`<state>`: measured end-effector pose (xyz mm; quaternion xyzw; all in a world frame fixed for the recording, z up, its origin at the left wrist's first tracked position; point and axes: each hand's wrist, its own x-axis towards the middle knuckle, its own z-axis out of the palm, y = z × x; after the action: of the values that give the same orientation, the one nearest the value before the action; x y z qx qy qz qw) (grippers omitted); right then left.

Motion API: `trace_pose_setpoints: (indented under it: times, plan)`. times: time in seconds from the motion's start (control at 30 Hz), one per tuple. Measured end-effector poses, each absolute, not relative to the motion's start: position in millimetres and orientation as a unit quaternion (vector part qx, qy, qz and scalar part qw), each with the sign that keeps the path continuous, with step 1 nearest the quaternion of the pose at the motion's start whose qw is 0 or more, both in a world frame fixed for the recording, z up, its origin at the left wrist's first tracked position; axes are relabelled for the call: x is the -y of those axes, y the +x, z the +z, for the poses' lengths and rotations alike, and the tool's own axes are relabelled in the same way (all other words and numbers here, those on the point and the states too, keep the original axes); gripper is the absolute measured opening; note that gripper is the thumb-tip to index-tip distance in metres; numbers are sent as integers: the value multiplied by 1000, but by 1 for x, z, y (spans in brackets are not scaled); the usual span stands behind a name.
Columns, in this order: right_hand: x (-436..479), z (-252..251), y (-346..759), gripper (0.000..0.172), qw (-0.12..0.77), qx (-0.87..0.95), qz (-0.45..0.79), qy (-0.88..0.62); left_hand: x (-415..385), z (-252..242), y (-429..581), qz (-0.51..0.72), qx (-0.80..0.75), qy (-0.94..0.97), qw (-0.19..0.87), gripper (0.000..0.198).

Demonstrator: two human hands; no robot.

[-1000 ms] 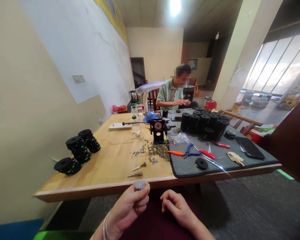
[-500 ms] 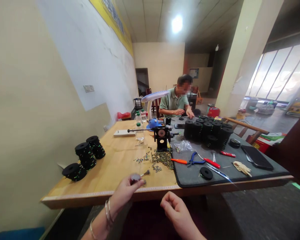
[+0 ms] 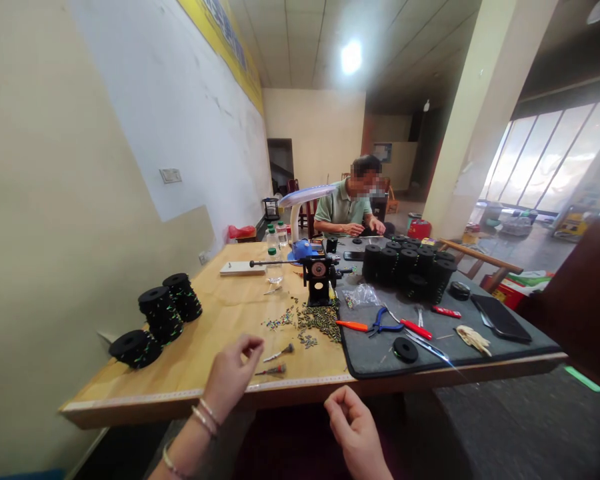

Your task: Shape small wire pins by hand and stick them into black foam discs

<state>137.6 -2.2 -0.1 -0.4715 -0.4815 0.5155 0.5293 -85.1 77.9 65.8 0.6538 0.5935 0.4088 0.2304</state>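
My left hand point(image 3: 235, 367), with bangles at the wrist, hovers over the table's front part, thumb and fingertips drawn together. Whatever they pinch, if anything, is hidden. Just right of it lie two small slender tools with thick ends, one dark-ended point(image 3: 280, 353) and one reddish-ended point(image 3: 274, 369). My right hand point(image 3: 353, 427) is in front of the table edge, its fingers curled against the thumb; I cannot see anything between them. Beyond the hands lie a heap of small dark striped pieces point(image 3: 320, 321) and scattered colourful bits point(image 3: 280, 320).
Black spools wound with green-flecked strands stand at left point(image 3: 160, 315) and in a group at right point(image 3: 405, 265). A black crank device point(image 3: 319, 280) stands mid-table. The grey mat point(image 3: 375, 357) bears blue-handled pliers point(image 3: 383, 323), tweezers point(image 3: 433, 347) and a flat spool point(image 3: 405, 349). Opposite sits a co-worker point(image 3: 345, 207).
My left hand has moved left, and the round greyish thing at its fingers no longer shows. The reddish-ended tool is now uncovered. My right hand keeps its curled pose.
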Motion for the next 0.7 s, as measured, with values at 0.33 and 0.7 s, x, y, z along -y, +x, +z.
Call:
trace_pose_setpoints:
  times: [0.33,0.7]
  plan:
    - [0,-12,144,42,545,534,478,-436,-27,44,29,406,-380,424,715,45]
    - [-8,15,236,32,505,597,201,-589,-30,32,32,366,-412,461,695,51]
